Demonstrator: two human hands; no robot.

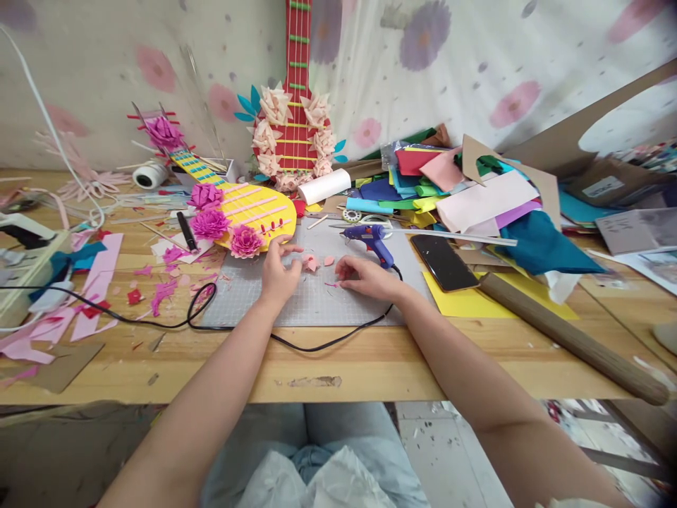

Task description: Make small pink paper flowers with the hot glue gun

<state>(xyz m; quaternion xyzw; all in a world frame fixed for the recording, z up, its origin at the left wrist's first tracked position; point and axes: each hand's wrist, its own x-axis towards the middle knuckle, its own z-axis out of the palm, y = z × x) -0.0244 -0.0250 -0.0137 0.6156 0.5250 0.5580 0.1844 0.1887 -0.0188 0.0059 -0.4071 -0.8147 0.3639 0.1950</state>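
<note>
Both my hands rest on a grey cutting mat [317,300] at the middle of a wooden table. My left hand [278,271] is loosely curled, its fingertips beside a small pink paper flower [310,263]; nothing clearly sits in its grasp. My right hand [364,276] lies low on the mat, fingers pinched on a thin pink paper strip [334,284]. A purple glue gun [370,238] lies just beyond my right hand. A yellow paper guitar [248,212] with magenta flowers lies left of the mat.
A red paper guitar [293,120] leans on the back wall. A pile of coloured sheets [465,190], a black phone [443,262] and a wooden rod [576,342] lie at right. A black cable [201,321] loops over the mat's front. Pink scraps litter the left.
</note>
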